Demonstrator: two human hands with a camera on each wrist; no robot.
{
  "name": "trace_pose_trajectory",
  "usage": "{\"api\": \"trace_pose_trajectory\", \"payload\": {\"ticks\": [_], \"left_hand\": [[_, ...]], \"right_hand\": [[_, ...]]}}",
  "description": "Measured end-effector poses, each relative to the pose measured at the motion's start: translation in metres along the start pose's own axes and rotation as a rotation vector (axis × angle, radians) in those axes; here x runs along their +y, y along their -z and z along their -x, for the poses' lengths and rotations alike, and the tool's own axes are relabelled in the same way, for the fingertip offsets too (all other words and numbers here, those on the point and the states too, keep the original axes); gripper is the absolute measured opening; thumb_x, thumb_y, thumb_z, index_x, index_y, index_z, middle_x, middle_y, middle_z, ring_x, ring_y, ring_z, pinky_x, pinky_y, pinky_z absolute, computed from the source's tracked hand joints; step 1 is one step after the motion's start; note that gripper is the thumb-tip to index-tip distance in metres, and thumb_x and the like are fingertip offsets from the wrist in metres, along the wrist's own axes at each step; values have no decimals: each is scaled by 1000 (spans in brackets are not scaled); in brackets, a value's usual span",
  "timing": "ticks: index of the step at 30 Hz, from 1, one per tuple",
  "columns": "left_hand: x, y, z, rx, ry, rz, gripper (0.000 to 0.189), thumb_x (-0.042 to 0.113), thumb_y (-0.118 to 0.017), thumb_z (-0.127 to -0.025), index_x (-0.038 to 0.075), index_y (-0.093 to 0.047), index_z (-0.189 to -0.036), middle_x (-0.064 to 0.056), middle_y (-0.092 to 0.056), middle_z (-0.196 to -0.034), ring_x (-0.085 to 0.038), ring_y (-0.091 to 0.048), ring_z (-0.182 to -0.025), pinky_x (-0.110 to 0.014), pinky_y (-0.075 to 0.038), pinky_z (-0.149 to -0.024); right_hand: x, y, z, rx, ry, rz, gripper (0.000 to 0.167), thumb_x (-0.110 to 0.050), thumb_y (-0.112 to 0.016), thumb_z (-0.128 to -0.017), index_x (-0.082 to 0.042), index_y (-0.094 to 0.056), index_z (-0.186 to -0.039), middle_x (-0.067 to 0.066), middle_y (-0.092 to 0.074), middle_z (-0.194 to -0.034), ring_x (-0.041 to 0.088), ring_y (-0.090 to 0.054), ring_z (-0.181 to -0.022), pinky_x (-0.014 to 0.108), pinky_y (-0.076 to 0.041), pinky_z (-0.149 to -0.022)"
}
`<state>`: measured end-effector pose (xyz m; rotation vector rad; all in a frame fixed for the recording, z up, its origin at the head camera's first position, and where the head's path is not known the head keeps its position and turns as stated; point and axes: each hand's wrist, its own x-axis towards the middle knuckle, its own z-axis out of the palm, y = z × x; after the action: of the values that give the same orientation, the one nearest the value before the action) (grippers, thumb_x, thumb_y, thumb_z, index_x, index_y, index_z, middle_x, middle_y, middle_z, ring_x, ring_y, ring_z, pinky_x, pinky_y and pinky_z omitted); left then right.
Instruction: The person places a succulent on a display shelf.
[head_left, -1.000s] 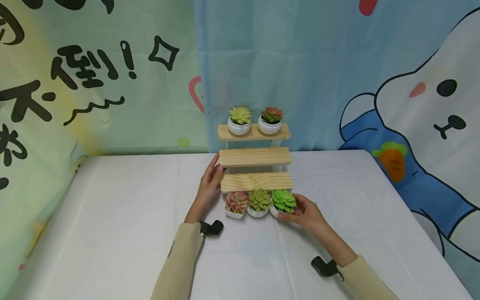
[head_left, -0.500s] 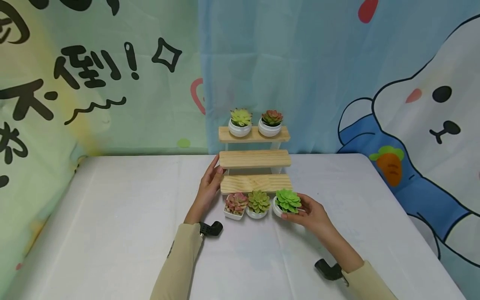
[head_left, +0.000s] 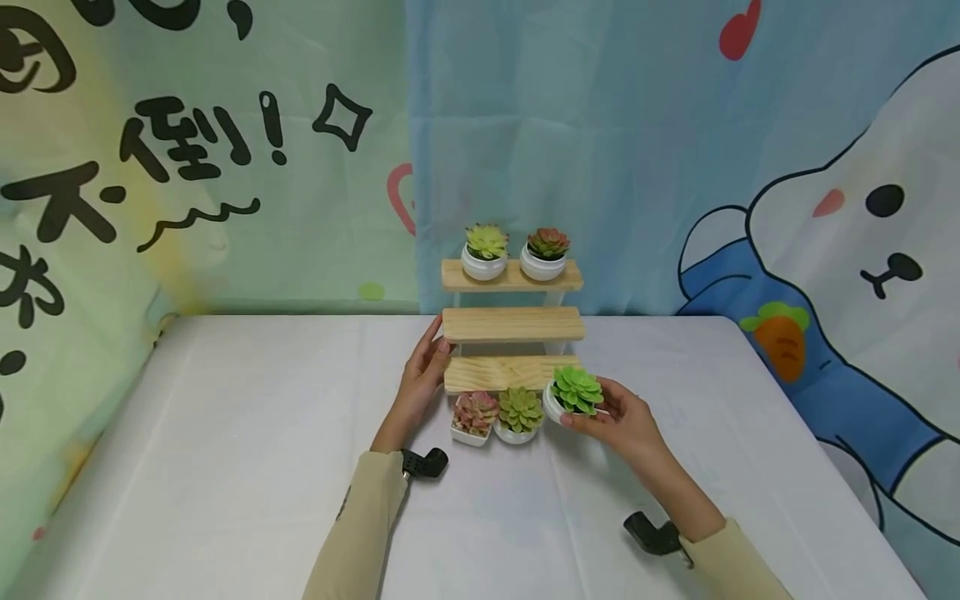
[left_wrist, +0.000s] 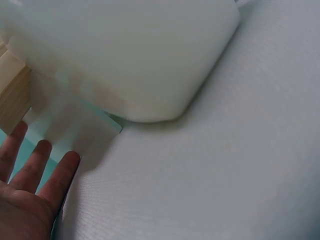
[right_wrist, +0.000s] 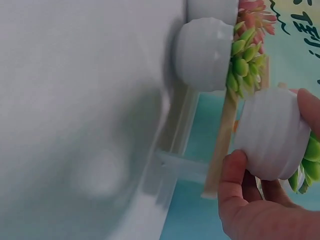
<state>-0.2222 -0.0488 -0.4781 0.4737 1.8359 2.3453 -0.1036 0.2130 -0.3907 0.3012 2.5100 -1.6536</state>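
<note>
White cloth covers the worktop [head_left: 247, 417], which runs back to a printed backdrop [head_left: 630, 150], green on the left, blue on the right. The rack [head_left: 513, 324] stands toward the worktop's back edge, cloth spreading well past it on both sides and in front. Black lettering [head_left: 179, 137] on the green part includes "不" and "倒!"; other characters are cut off. A white cartoon animal [head_left: 832, 242] in blue, with a carrot [head_left: 782, 343], fills the right.

The right hand [head_left: 624, 423] pinches the bright green plant [head_left: 576, 390] by its white pot, raised and tilted at the lowest shelf's right front corner; I cannot tell whether they touch. The left hand [head_left: 418, 379] has its fingers straight and spread at the rack's left end. A pink plant [head_left: 476, 414] and a yellow-green plant [head_left: 519, 410] sit side by side before the rack.
</note>
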Motion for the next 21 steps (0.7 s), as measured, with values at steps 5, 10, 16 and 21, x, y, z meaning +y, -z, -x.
{"api": "trace_pose_trajectory", "payload": {"ticks": [5,10,16,21], "left_hand": [[-1,0,0,-4,-2,-2,54,22,-41,-107,17,-22,-157,-23,-38,-151,-37,-40,-137,-43,-49,-97],[0,1,1,-4,-7,-15,54,21,-41,-107,17,-22,-157,-23,-39,-150,-37,-42,-136,-40,-50,-94],[0,1,-1,-1,-14,-20,53,19,-40,-107,16,-22,-157,-24,-40,-149,-38,-43,-135,-40,-50,-94],[0,1,-1,-3,-17,-15,53,19,-40,-107,16,-22,-157,-24,-40,-149,-37,-42,-136,-41,-50,-96]], "right_hand": [[-8,-5,-3,19,15,-22,78,-21,-77,-86,0,-35,-148,19,-47,-140,14,-52,-109,14,-48,-79],[-15,-8,-8,15,71,-47,75,-17,-76,-87,0,-36,-148,19,-48,-138,3,-53,-101,15,-49,-79],[-25,-12,-15,6,105,-72,73,-16,-75,-87,-1,-37,-147,18,-48,-138,2,-53,-100,15,-50,-79],[-30,-16,-21,-9,131,-89,70,-15,-74,-88,-2,-38,-146,18,-49,-136,1,-55,-98,16,-50,-79]]}}
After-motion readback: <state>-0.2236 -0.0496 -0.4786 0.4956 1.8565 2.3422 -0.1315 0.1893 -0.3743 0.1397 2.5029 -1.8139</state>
